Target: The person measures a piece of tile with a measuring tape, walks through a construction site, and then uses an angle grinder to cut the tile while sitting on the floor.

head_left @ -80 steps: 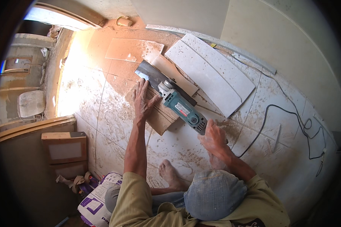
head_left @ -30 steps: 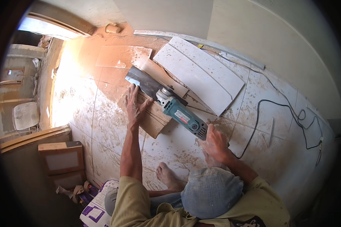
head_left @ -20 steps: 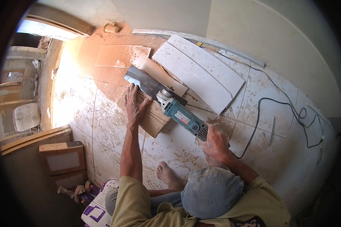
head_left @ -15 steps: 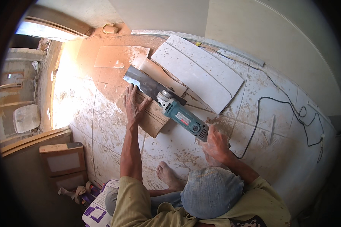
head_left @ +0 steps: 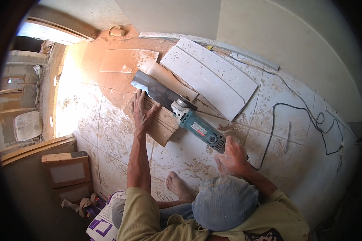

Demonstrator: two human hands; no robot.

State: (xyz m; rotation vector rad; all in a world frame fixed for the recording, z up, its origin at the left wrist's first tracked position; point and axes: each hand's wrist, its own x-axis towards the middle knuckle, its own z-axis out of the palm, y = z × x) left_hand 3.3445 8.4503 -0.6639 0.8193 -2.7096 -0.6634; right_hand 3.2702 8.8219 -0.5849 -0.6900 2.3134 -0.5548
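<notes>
My right hand (head_left: 232, 158) is wrapped round the rear end of a teal angle grinder (head_left: 204, 131). The grinder's metal head and disc lie over the right part of a dark, narrow tile strip (head_left: 155, 89). Beneath the strip, a dusty brown block (head_left: 163, 133) rests on the floor. My left hand (head_left: 142, 112) lies spread over the block's left end, fingertips at the strip's near edge and thumb stretched toward the grinder. The grinder partly hides the disc's contact with the strip.
Pale tile pieces (head_left: 210, 76) lie just beyond the strip, beside a reddish, dusty sheet (head_left: 124, 60). A black cable (head_left: 272, 124) loops across the floor at right. Cardboard boxes (head_left: 67, 170) and a white-and-purple bag (head_left: 104, 223) are at lower left. My bare foot (head_left: 177, 185) is near the block.
The grinder and my right hand have shifted slightly right and toward me, the head sliding along the strip. My left hand, the strip and the block stay almost in place.
</notes>
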